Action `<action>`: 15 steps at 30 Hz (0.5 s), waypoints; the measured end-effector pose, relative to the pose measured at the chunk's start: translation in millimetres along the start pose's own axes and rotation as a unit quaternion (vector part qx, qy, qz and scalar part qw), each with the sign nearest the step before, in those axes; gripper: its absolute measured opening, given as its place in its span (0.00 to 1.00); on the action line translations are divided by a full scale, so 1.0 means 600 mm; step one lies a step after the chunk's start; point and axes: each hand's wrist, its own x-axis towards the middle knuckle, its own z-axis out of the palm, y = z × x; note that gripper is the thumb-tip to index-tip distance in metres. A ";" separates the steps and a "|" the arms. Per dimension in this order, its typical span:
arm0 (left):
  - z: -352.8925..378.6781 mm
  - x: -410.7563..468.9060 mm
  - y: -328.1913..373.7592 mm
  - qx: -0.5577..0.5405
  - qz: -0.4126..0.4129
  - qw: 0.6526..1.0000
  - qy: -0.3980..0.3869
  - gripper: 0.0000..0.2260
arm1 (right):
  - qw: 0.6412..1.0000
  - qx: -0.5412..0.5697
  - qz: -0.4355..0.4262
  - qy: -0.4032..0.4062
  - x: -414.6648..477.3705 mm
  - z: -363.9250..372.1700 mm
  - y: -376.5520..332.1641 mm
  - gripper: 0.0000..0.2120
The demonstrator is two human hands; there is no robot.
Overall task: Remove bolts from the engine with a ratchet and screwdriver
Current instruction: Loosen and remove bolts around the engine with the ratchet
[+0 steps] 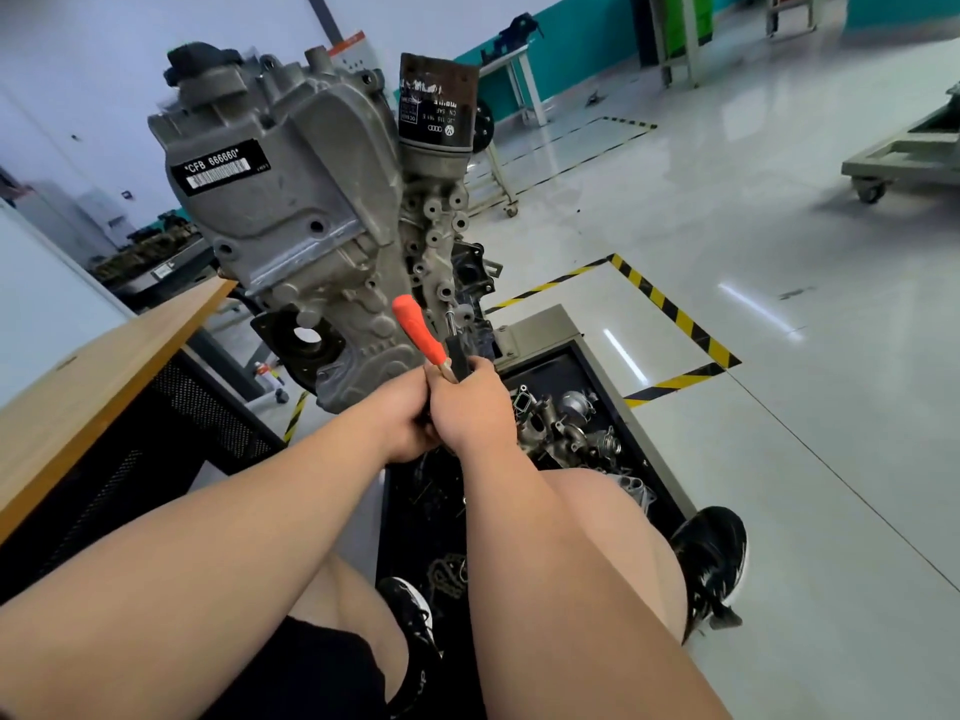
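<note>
A black label (218,166) stuck on the grey cover of the engine (311,226) reads "*CFB 666660*" in white characters. A white barcode (215,180) is printed just beneath that line, and a few tiny characters at the label's right end are too small to read. The black oil filter (436,103) at the engine's top carries white printing that stands upside down: the four linked Audi rings (434,128) beside the round VW emblem (450,131), a word that may be "mahle", and short code lines too small to read with certainty. The print on its scuffed upper band is illegible.
</note>
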 end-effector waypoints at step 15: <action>-0.002 -0.011 -0.004 -0.049 -0.009 0.999 -0.020 0.14 | 0.999 0.041 0.001 0.002 -0.008 0.013 -0.013 0.22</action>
